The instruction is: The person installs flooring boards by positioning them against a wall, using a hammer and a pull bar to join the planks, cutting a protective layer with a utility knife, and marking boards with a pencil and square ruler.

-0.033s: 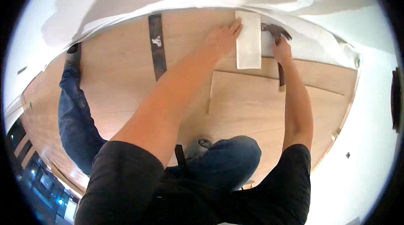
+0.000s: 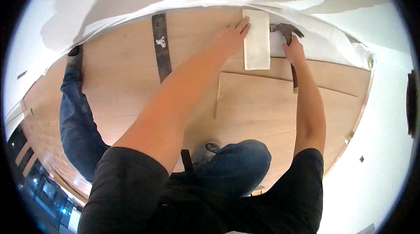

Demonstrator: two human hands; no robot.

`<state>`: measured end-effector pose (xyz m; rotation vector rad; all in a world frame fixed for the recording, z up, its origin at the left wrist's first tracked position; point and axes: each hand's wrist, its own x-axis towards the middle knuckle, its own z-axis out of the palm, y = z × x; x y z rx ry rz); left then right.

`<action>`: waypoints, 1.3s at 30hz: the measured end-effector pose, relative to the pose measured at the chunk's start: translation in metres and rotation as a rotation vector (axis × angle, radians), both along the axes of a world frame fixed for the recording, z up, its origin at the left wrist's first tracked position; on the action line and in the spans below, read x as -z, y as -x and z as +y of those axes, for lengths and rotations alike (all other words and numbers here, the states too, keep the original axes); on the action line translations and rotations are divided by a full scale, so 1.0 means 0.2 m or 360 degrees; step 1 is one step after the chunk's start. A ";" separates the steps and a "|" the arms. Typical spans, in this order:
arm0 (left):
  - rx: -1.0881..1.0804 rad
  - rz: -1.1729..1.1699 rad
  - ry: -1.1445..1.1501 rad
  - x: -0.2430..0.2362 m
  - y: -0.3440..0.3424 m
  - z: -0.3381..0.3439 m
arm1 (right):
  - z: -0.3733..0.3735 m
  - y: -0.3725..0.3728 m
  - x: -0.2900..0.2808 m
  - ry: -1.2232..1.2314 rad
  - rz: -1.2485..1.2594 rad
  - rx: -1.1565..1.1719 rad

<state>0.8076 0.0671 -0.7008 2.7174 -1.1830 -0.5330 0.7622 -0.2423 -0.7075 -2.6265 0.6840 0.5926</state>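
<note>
My right hand [image 2: 294, 52] is wrapped round the handle of a claw hammer [image 2: 286, 29], close below its dark metal head. The striking face points left, at the right edge of a pale rectangular block [image 2: 257, 43], touching it or very nearly so. On the block's other side, my left hand [image 2: 232, 38] reaches across the floor with its fingers stretched out, the fingertips resting at the block's left edge. Under the block's left part runs a light wood floor plank [image 2: 201, 24] along the wall. Whether the block overlaps that plank's end is hidden.
A flat dark metal bar [image 2: 161, 52] lies across the planks to the left. White sheeting [image 2: 323, 46] covers the strip right of the hammer, along the wall's foot. A plank [image 2: 262, 89] nearer me shows dark seams. My bent knee [image 2: 249, 157] and outstretched left foot [image 2: 74, 57] are on the floor.
</note>
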 end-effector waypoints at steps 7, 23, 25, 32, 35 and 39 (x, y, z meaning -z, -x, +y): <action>0.0045 0.0152 -0.0075 -0.16 0.04 -0.12 | -0.08 0.10 -0.02 0.0180 -0.0149 -0.0070; 0.0029 0.0090 0.0037 -0.07 0.00 -0.07 | -0.19 0.04 0.03 0.0240 -0.0244 0.0248; 0.0003 0.0115 0.0025 -0.05 0.01 -0.06 | -0.08 0.03 0.01 0.0088 -0.0054 -0.0069; -0.0034 0.0209 -0.0043 -0.11 -0.01 -0.06 | -0.03 -0.04 -0.04 0.0190 -0.0121 0.0117; 0.0006 0.0179 -0.0124 -0.10 0.02 -0.01 | -0.03 -0.03 -0.07 0.0012 0.0050 -0.0124; -0.0025 0.0272 -0.0061 -0.17 0.00 -0.02 | -0.16 0.00 0.00 0.0276 -0.0349 0.0294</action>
